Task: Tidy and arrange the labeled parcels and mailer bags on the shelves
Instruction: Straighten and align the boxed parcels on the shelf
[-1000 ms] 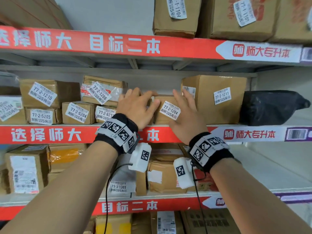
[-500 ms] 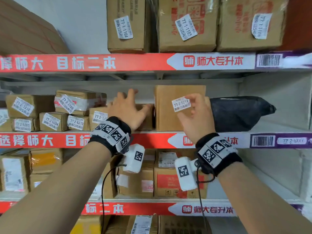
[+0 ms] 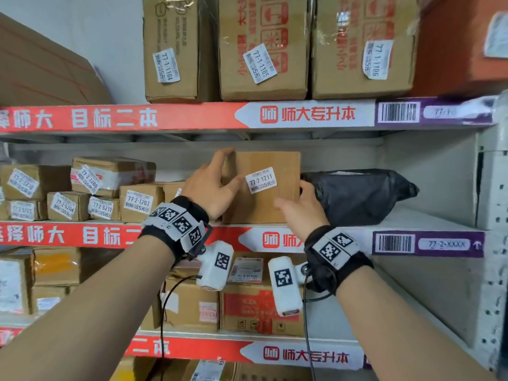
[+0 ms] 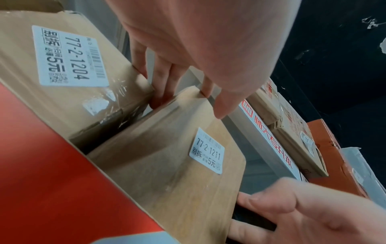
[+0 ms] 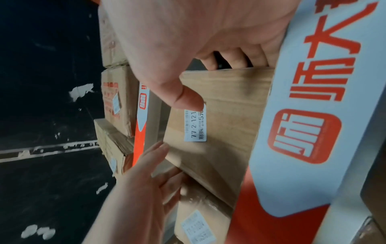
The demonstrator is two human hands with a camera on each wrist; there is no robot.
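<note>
Box 77-2-1211 [image 3: 268,188], frame center, was grasped by left hand [image 3: 211,185] and right hand [image 3: 299,213] on opposite edges, probably to square it beside the black mailer bag [image 3: 357,193].
</note>
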